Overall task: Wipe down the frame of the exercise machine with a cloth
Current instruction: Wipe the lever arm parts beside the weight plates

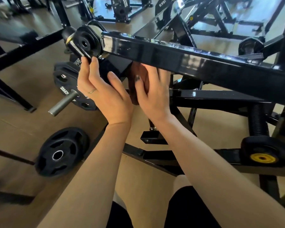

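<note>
A glossy black frame beam of the exercise machine runs from upper left down to the right across the view. A brown cloth sits just under the beam near its left end. My right hand holds the cloth, thumb across its front, fingers reaching up behind the beam's underside. My left hand is raised beside it, fingers fairly straight, fingertips touching the black end bracket at the beam's left end. The upper part of the cloth is hidden by the beam.
Black weight plates hang on a steel peg to the left; another plate leans near the floor. Lower frame bars, a spring post and a yellow-hubbed wheel lie at right. Other machines stand behind.
</note>
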Demonstrator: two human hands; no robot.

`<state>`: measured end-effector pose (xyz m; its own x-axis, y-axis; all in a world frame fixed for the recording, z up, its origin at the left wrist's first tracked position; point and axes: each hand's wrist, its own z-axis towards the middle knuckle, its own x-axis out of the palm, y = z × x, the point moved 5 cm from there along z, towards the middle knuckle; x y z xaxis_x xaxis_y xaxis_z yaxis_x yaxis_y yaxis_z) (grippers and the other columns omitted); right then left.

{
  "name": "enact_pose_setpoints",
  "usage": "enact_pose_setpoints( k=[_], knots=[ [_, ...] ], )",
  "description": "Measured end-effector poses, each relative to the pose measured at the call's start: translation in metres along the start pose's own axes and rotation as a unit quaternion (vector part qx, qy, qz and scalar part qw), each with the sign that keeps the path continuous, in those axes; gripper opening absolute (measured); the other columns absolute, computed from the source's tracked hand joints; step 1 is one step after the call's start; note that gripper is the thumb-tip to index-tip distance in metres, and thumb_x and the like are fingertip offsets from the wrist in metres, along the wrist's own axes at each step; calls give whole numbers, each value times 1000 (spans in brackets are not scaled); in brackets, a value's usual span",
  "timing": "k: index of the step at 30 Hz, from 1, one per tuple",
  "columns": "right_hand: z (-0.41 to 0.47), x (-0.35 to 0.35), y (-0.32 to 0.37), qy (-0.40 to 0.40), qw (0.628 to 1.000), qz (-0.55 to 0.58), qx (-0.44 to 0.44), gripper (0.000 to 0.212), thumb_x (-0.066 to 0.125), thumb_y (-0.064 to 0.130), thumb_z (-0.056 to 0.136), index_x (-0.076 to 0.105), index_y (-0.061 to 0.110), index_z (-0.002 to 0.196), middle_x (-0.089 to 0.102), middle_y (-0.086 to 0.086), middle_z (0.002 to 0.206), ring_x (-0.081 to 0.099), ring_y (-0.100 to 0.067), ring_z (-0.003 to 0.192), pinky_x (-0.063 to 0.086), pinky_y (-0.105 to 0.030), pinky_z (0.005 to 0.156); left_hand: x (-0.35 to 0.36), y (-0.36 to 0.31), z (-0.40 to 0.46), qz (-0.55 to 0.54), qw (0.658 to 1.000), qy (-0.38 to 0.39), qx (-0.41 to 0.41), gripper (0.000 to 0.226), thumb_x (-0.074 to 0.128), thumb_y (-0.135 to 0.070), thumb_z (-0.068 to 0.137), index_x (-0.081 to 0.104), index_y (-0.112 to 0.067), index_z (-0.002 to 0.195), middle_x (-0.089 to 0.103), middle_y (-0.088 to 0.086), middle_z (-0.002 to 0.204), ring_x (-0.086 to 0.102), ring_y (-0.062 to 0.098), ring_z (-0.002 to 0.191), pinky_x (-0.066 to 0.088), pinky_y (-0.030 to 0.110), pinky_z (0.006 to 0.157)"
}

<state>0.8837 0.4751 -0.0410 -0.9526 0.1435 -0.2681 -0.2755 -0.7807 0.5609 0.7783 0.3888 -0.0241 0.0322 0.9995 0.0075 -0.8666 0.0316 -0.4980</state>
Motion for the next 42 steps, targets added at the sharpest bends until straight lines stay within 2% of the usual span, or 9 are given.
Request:
enact_pose_setpoints(
  k=[8,14,21,24,29,32,37,40,42],
  knots=[
    [-118,-69,-101,23,949,-65,309,34,49,27,99,57,11,128,48,-8,140,44,-23,132,44,-50,111,2,-4,-4,-14,1000,-9,-24,38,44,-6,102,51,13,134,45,36,139,48,46,126,40,50,110],
    [-41,-20,-35,22,979,18,204,32,54,23,96,59,16,127,43,0,139,34,-8,129,31,-11,106,2,-3,-3,-6,1000,-4,-23,39,44,-7,102,51,11,136,44,35,140,46,40,129,40,53,109],
    [-52,-24,-44,19,988,7,152,37,51,27,96,58,14,129,42,-3,144,36,-13,136,32,-20,115,2,0,-3,-7,1000,12,-2,48,34,-24,108,50,10,137,44,34,141,47,42,127,43,57,104],
    [-122,-63,-100,-5,937,-52,345,34,48,28,100,53,20,133,42,-4,144,40,-23,136,44,-47,113,3,1,-4,-3,1000,9,4,46,34,-23,108,50,10,137,45,34,140,48,44,124,43,58,103],
    [-133,-79,-134,-35,811,-105,574,32,47,25,105,52,13,134,38,-15,145,37,-36,135,45,-43,103,4,3,-4,-7,1000,7,-9,42,38,-20,107,48,6,139,44,32,142,45,39,129,40,54,110],
    [-95,-55,-104,-46,857,-47,511,25,47,25,101,55,17,124,39,-8,139,41,-27,130,49,-46,105,5,2,-5,-8,1000,8,-9,42,38,-20,107,48,6,139,44,32,142,44,37,129,41,56,108],
    [-59,-31,-55,-20,953,-23,302,30,45,33,94,56,24,120,43,5,132,39,-12,123,34,-16,97,5,4,-5,-9,1000,13,-10,46,36,-23,108,49,9,138,43,34,141,42,37,131,40,55,110],
    [-85,-51,-88,5,946,-60,318,31,44,31,99,55,20,126,46,-4,133,44,-16,122,40,-28,102,4,4,-5,-2,1000,15,-8,47,35,-24,108,49,10,138,43,34,141,39,33,129,39,53,109],
    [-113,-69,-126,26,889,-112,444,33,44,32,104,51,19,133,44,-11,138,44,-26,127,43,-37,99,4,4,-4,-1,1000,10,-8,47,34,-24,109,50,10,137,44,34,140,39,32,128,40,55,107]
  ],
)
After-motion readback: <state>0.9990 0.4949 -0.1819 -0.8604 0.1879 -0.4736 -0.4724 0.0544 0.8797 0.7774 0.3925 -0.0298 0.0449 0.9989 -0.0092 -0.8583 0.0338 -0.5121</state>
